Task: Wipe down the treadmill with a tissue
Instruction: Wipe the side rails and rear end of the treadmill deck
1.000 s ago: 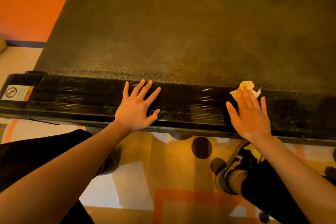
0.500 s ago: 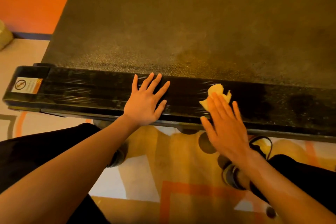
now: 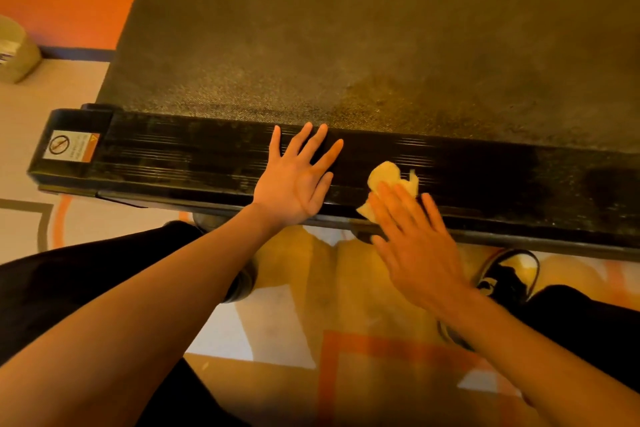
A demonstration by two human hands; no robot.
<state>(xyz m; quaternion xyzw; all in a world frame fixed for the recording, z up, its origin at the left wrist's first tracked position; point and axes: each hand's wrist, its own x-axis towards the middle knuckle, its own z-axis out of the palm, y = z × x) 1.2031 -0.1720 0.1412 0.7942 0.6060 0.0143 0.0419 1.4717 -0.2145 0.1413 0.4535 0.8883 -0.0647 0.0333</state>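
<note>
Tissue (image 3: pixel 389 177) crumpled, pressed onto treadmill side rail (image 3: pixel 502 177) under straight fingers of right hand (image 3: pixel 415 246), rail's long axis laid left to right, left hand (image 3: pixel 294 184) spread flat on it, just beside

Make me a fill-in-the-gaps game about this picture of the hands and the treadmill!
1. The right hand presses a crumpled ____ onto the treadmill's black end rail.
2. The left hand lies flat on the rail and holds ____.
3. The warning sticker sits at the rail's ____ end.

Missing words: tissue, nothing, left.
</note>
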